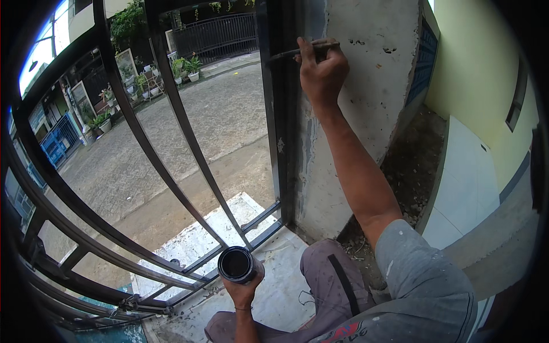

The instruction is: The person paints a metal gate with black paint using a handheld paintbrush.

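My right hand is raised and grips the handle of a paintbrush. The brush points left, its tip at the dark metal gate post beside the concrete pillar; the bristles are hard to make out against the dark metal. Lower down, my left hand is wrapped around a small open paint can. Dark paint shows inside its rim. The can is held near the bottom rail of the black metal gate, above the pale floor slab.
The rough concrete pillar stands at right, with bare soil behind it. White tiles and a yellow wall lie farther right. Beyond the gate bars run a paved street and potted plants. My bent knee is close to the pillar's base.
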`<state>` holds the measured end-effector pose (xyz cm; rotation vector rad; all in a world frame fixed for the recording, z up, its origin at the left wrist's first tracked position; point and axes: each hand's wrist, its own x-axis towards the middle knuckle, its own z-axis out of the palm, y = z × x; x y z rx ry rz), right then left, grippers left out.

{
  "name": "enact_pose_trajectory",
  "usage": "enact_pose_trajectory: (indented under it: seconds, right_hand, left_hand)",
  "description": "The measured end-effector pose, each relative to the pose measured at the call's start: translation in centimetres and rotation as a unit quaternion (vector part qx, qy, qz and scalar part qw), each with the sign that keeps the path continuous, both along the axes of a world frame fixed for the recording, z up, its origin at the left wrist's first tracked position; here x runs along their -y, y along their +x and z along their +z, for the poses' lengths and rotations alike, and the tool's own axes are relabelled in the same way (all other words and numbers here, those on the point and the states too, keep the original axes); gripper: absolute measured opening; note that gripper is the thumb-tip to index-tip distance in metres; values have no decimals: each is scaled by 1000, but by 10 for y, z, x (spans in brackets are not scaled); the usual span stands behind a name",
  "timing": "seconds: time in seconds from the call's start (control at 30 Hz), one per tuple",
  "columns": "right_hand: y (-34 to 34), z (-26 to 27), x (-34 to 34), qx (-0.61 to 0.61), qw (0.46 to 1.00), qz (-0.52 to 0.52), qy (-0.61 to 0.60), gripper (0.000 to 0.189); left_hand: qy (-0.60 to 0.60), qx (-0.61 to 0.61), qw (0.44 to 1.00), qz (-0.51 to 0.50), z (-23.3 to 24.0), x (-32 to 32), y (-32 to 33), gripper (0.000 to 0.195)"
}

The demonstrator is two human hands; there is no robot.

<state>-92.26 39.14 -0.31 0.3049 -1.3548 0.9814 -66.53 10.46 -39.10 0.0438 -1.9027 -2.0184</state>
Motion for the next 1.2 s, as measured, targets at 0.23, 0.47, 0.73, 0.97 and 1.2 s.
enact_pose_trajectory:
  seconds: [0.23, 0.47, 0.73, 0.97, 1.2]
  right_hand:
    - [8, 11, 0, -102, 995, 6, 0, 22]
    - [15, -182, 7, 46, 995, 65, -53, 19]
    - [40, -290, 11, 224, 973, 25, -52, 21]
    - [20, -174, 2, 106, 993, 42, -28, 23]
    - [-7, 38, -2, -42, 998, -30, 40, 26]
  left_hand:
    - [11, -7, 999, -46, -19, 10, -3, 97]
    - [48, 14, 998, -34, -11, 9, -6, 97]
    - [-18, 1, 1000, -6, -7, 7, -5, 96]
    - [-30, -11, 999, -1, 3, 1, -11, 94]
    - [-43, -34, 998, 10, -6, 1, -18, 91]
